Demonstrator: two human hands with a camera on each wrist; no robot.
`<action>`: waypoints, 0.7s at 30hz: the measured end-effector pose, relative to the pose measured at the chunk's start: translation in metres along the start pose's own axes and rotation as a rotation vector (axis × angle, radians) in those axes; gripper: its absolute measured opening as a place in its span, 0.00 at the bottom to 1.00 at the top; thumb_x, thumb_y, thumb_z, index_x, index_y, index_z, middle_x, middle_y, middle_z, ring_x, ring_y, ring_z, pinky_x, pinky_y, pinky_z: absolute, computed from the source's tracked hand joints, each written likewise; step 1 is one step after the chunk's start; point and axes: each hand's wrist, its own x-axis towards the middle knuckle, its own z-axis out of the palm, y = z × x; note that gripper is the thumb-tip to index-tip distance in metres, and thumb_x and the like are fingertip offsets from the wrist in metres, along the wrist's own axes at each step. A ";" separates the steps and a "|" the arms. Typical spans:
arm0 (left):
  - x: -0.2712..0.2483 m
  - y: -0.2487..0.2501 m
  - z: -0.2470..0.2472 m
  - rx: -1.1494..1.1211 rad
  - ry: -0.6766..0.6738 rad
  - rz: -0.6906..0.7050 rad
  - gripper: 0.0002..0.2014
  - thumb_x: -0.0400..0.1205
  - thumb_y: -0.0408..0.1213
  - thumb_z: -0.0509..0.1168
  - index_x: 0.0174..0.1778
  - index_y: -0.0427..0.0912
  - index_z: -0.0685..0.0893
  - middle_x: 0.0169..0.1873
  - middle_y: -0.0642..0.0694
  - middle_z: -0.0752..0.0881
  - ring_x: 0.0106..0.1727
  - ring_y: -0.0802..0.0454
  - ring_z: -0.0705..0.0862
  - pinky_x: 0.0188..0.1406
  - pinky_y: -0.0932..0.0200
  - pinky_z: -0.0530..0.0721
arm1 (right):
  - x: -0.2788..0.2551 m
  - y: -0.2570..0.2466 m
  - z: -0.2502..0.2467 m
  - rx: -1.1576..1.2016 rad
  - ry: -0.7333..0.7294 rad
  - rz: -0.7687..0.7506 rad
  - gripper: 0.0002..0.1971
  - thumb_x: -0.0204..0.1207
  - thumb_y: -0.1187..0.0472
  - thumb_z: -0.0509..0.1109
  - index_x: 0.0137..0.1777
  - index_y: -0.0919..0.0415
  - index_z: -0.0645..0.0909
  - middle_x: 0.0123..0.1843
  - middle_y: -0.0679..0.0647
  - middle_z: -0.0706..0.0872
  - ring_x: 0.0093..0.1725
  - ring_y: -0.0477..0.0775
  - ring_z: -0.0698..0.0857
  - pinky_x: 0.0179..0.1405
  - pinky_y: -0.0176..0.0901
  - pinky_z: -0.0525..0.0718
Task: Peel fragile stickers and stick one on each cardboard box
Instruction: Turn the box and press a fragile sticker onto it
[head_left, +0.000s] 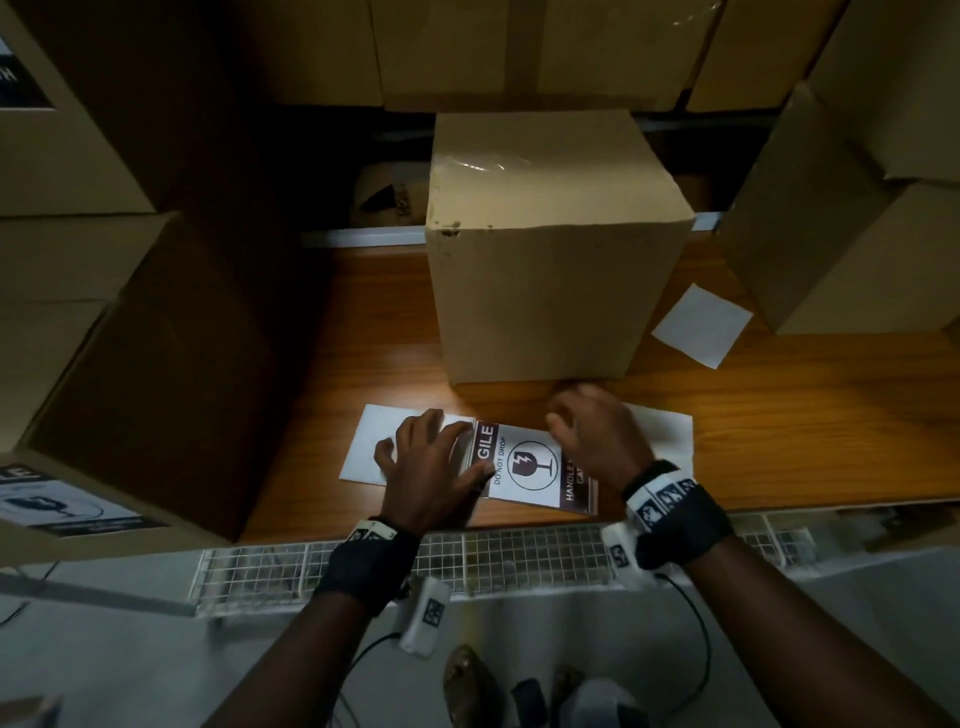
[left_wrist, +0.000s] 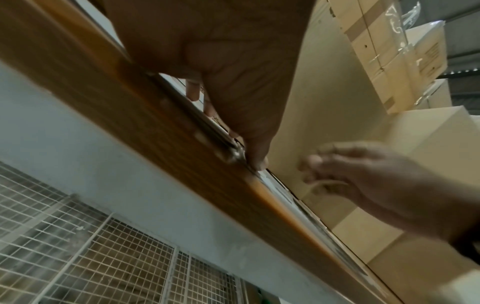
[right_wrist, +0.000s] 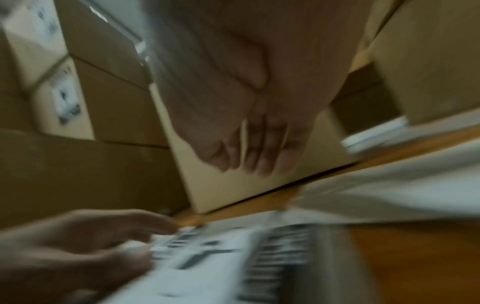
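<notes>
The fragile sticker (head_left: 535, 467) is lying flat on the tabletop (head_left: 779, 441), just in front of the cardboard box (head_left: 550, 270) standing at the middle. Its printed word is being cut off to "GILE" by the left hand (head_left: 431, 478), and its right edge is disappearing under the right hand (head_left: 597, 441). The left hand's fingers (head_left: 441, 431) are spreading nearly straight and pressing down on the sticker's left end and on the white backing sheet (head_left: 369, 441) left of it; the thumb is lying across the sticker's near corner. From the left wrist view the fingertips (left_wrist: 257, 158) are meeting the paper's edge, gripping nothing. The right hand is hovering just in front of the box's base, blurred in every view; its fingers (right_wrist: 259, 156) are hanging loosely, slightly bent, with nothing in them as far as the blur lets me tell.

Another white sheet (head_left: 670, 431) is showing past the right hand, partly covered. A loose white square (head_left: 701, 325) is lying right of the box. Stacked cartons (head_left: 130, 312) are crowding the box's left side, one showing a label (head_left: 67, 504) cut by the frame edge, and more cartons (head_left: 841, 234) are standing to its right and behind it. A wire mesh panel (head_left: 519, 556) is running below the tabletop's near edge.
</notes>
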 end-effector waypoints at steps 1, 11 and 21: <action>0.000 0.000 0.000 0.004 -0.010 0.002 0.41 0.73 0.79 0.54 0.79 0.63 0.73 0.85 0.47 0.64 0.85 0.47 0.58 0.81 0.32 0.53 | 0.004 -0.013 0.007 0.047 -0.040 -0.060 0.09 0.85 0.57 0.66 0.58 0.57 0.86 0.54 0.52 0.84 0.52 0.50 0.81 0.54 0.48 0.82; 0.000 -0.019 -0.013 0.058 -0.152 0.101 0.49 0.64 0.83 0.49 0.84 0.69 0.65 0.88 0.51 0.57 0.86 0.48 0.53 0.79 0.40 0.53 | 0.035 -0.033 0.042 0.182 -0.367 -0.157 0.11 0.85 0.59 0.70 0.65 0.56 0.87 0.50 0.53 0.91 0.44 0.46 0.87 0.48 0.48 0.89; -0.001 -0.022 -0.009 -0.011 -0.129 0.094 0.44 0.69 0.80 0.60 0.82 0.70 0.67 0.87 0.54 0.57 0.86 0.51 0.51 0.77 0.42 0.48 | 0.042 -0.035 0.038 0.213 -0.403 -0.121 0.11 0.84 0.61 0.70 0.64 0.58 0.86 0.56 0.54 0.91 0.53 0.53 0.88 0.51 0.46 0.84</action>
